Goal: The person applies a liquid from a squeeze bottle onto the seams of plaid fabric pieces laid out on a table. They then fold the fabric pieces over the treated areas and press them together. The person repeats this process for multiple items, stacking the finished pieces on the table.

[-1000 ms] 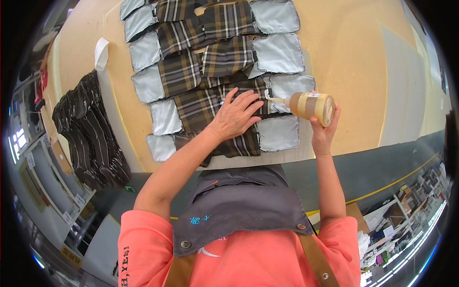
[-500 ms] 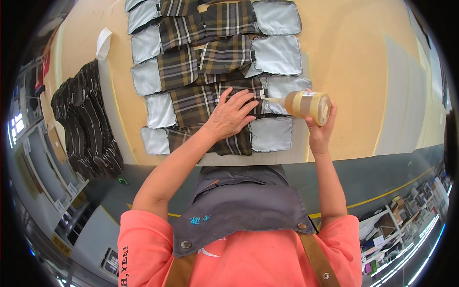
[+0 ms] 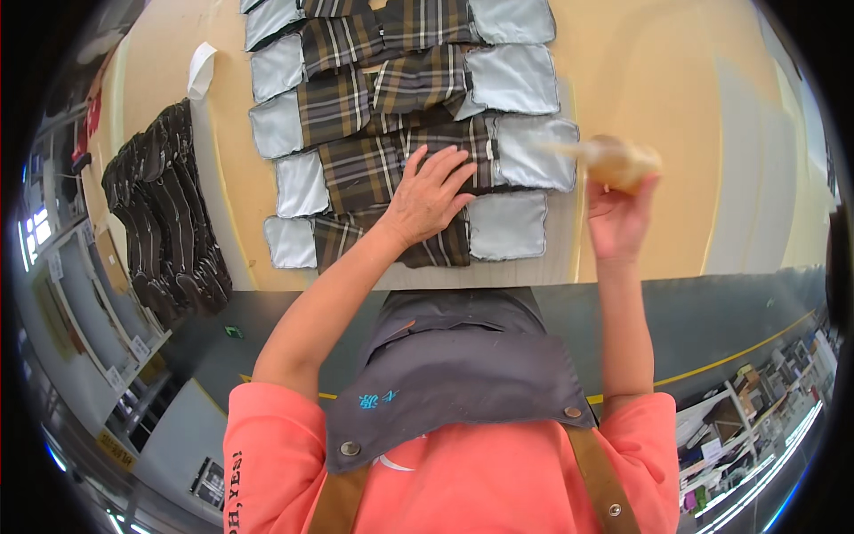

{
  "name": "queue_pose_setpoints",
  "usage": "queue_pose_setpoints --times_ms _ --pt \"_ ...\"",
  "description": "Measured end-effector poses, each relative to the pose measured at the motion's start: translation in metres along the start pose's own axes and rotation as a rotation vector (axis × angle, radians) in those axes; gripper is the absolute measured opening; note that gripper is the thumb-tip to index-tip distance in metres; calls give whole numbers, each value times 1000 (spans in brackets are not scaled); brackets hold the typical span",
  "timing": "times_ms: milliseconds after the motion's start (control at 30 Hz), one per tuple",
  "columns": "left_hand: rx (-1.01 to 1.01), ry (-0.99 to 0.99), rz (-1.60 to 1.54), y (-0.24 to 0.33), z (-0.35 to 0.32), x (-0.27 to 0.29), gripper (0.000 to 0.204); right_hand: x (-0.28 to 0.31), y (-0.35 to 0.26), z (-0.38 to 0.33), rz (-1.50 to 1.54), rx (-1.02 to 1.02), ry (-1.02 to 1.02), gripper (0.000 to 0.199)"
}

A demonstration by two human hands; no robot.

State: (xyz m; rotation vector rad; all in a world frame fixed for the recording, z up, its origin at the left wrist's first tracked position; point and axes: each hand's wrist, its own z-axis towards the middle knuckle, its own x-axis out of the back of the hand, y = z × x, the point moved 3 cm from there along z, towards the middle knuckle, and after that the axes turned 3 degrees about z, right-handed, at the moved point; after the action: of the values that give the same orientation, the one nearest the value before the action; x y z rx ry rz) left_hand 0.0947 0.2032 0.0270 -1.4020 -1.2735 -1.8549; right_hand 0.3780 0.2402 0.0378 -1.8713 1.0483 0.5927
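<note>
Fingers spread, my left hand lies flat on a dark plaid fabric piece in the overlapping rows on the table. Above the table, to the right of the rows, my right hand is wrapped round a squeeze bottle with yellowish-amber contents. Motion blurs the bottle; its thin pale nozzle points left over a light grey lining piece. Each plaid piece joins pale grey lining at its sides, such as the lower right lining and the left lining.
A stack of dark striped pieces hangs over the table's left edge. Near it lies a white paper strip. The tan tabletop extends to the right. Shelving stands at the left, beyond the table.
The bottle in my right hand has lifted away from the plaid piece and moved right and farther out. My left hand stays on the fabric. The whole view has shifted slightly.
</note>
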Motion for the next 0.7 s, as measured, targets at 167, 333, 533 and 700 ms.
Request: queue_pose_setpoints --times_ms 167,333,533,700 --pt "-113 37 -67 32 -27 2 40 -2 -44 -37 263 152 3 74" --pt "-145 -122 -38 45 -77 -9 43 1 -28 -102 -166 296 84 67" --pt "-91 -109 -4 29 -112 -12 49 12 48 -131 -616 337 -53 63" --pt "-68 -94 -5 27 -118 -14 48 22 76 -120 -896 389 -162 63"
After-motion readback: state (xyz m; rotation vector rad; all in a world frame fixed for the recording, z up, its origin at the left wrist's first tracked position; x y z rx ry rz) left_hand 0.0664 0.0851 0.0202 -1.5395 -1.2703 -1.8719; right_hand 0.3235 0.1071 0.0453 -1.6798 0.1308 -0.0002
